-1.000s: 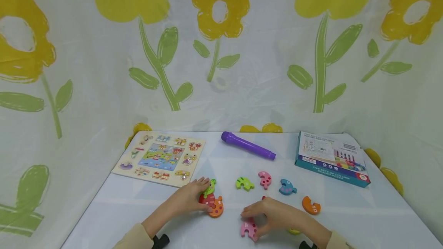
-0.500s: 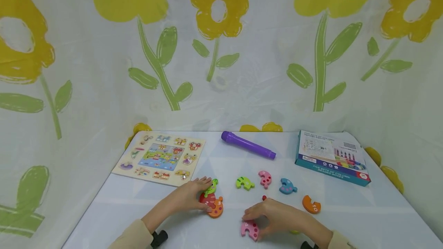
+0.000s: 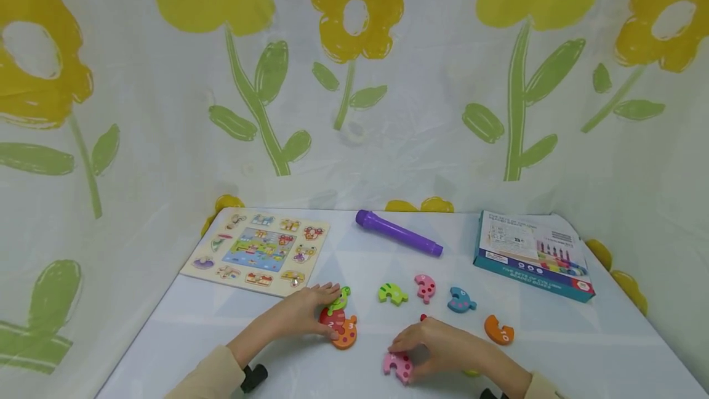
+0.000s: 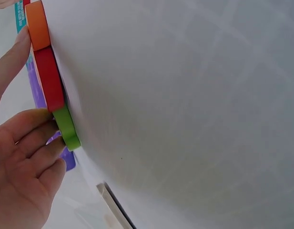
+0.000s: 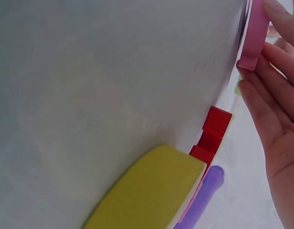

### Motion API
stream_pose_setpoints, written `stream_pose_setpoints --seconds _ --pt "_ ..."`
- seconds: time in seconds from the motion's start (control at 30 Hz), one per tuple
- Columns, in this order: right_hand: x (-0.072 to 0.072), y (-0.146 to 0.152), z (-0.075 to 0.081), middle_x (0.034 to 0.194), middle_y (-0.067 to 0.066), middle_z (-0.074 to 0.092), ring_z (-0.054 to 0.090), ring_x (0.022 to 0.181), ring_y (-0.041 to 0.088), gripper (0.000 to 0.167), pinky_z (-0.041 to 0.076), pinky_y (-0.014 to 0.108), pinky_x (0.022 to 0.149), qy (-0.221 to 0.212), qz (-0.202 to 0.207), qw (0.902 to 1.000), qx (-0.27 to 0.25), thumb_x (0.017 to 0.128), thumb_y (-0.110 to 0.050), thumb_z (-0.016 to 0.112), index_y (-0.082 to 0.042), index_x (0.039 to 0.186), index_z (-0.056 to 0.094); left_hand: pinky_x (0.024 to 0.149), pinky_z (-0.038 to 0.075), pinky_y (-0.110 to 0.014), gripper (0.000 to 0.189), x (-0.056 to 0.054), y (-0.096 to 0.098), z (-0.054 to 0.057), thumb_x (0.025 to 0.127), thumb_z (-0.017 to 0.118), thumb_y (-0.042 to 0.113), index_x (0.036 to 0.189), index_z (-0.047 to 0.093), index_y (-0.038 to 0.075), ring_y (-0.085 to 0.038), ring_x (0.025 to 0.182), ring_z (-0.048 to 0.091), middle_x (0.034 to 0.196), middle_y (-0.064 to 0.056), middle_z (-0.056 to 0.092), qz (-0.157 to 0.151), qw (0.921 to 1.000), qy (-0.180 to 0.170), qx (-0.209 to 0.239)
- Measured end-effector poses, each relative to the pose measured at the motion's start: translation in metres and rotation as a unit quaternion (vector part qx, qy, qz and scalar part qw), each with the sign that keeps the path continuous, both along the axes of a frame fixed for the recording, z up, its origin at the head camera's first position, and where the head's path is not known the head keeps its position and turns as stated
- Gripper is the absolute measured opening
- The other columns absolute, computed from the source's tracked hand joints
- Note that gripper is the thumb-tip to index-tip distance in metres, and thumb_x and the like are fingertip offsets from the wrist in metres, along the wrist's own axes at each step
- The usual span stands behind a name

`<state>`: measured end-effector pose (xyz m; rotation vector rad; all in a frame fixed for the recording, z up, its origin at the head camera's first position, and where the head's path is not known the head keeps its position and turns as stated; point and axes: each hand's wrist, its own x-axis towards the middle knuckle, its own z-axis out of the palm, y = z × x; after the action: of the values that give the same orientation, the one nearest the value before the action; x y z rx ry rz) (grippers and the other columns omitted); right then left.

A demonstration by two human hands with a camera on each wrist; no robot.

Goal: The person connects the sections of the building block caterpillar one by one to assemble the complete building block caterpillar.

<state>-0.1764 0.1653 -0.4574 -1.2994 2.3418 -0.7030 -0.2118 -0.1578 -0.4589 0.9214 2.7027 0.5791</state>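
Observation:
In the head view my left hand (image 3: pixel 303 313) spans a joined run of puzzle pieces: a green head piece (image 3: pixel 339 302), a red piece (image 3: pixel 331 319) numbered 2 and an orange piece (image 3: pixel 346 334) numbered 3. Seen from the left wrist, the thumb presses the orange piece (image 4: pixel 38 26), while bent fingers touch the green piece (image 4: pixel 66 128) and the red one's edge. To the right, my right hand (image 3: pixel 439 345) pinches a pink spotted puzzle piece (image 3: pixel 397 367) between thumb and fingers. That pink piece (image 5: pixel 255 36) lies at or close to the tabletop.
Loose puzzle pieces lie beyond my right hand: green (image 3: pixel 392 294), pink (image 3: pixel 425 288), blue (image 3: pixel 461 300) and orange (image 3: pixel 499 330). A red piece (image 5: pixel 211 136) and a yellow piece (image 5: pixel 151 191) are partly hidden under that arm. Behind are a wooden board (image 3: pixel 255 254), purple tube (image 3: pixel 399 234) and box (image 3: pixel 532 254).
My right fingertips have shifted slightly on the pink piece, which has turned a little. The left hand and the joined pieces have stayed nearly still.

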Motion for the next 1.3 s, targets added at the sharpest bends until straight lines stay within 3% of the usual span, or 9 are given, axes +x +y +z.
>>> stream_pose_setpoints --seconds 0.47,1.0,1.3 --pt "-0.003 -0.007 0.003 0.114 -0.009 0.068 0.063 0.107 0.007 0.042 0.053 0.023 0.087 0.028 -0.031 0.9991 -0.009 0.084 -0.036 0.075 -0.016 0.12 0.07 0.112 0.029 -0.051 0.085 -0.003 -0.002 0.004 0.073 0.077 0.053 0.14 0.051 0.007 -0.029 0.137 0.036 0.147 -0.007 0.044 -0.009 0.9998 -0.012 0.012" --pt "-0.005 -0.025 0.012 0.115 -0.007 0.068 0.063 0.109 0.011 0.042 0.053 0.032 0.091 0.027 -0.131 0.991 -0.007 0.082 -0.034 0.077 -0.016 0.119 0.07 0.112 0.03 -0.05 0.085 -0.004 0.0 0.003 0.072 0.078 0.053 0.14 0.051 0.01 -0.026 0.138 0.036 0.147 -0.004 0.044 0.0 0.9999 -0.016 0.004" --pt "-0.008 -0.034 0.014 0.114 -0.006 0.069 0.063 0.111 0.014 0.042 0.053 0.035 0.092 0.048 -0.136 0.9894 -0.013 0.082 -0.034 0.077 -0.016 0.119 0.07 0.112 0.03 -0.05 0.085 -0.004 0.0 0.0 0.071 0.078 0.054 0.14 0.051 0.012 -0.026 0.138 0.036 0.147 -0.003 0.043 0.006 0.9997 -0.023 0.002"
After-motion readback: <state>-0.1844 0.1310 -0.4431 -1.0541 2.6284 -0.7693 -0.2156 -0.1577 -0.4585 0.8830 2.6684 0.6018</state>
